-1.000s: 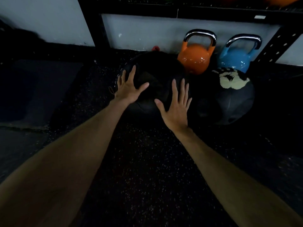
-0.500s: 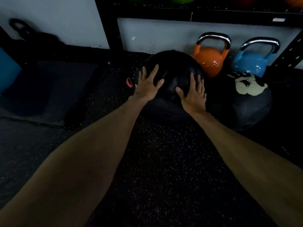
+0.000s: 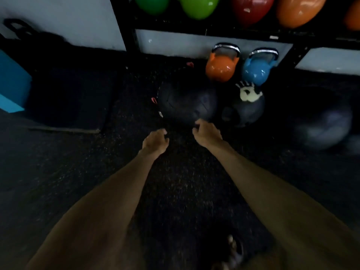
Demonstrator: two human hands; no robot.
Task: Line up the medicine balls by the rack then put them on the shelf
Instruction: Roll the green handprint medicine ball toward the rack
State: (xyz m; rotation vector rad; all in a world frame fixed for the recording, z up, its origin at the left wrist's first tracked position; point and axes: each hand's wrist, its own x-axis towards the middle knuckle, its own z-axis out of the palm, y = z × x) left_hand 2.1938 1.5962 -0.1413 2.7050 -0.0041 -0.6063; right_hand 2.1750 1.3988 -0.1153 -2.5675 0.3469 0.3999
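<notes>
A large black medicine ball (image 3: 188,102) lies on the dark rubber floor in front of the black rack (image 3: 214,32). To its right sits a second dark ball with a white handprint (image 3: 246,106), and a blurred grey ball (image 3: 323,125) lies further right. My left hand (image 3: 154,142) hangs just short of the black ball, fingers loosely curled, holding nothing. My right hand (image 3: 206,132) is at the ball's near edge, fingers also loosely curled and empty; whether it touches the ball is unclear.
An orange kettlebell (image 3: 221,67) and a blue kettlebell (image 3: 257,69) stand under the rack behind the balls. Green (image 3: 198,5), red (image 3: 251,8) and orange (image 3: 299,10) balls fill the shelf above. A blue box (image 3: 11,84) and a dark mat (image 3: 66,98) lie left.
Both hands have come off the black ball and drawn back toward me, fingers now curled loosely. The view has pulled back and up, showing the shelf and a third ball at right.
</notes>
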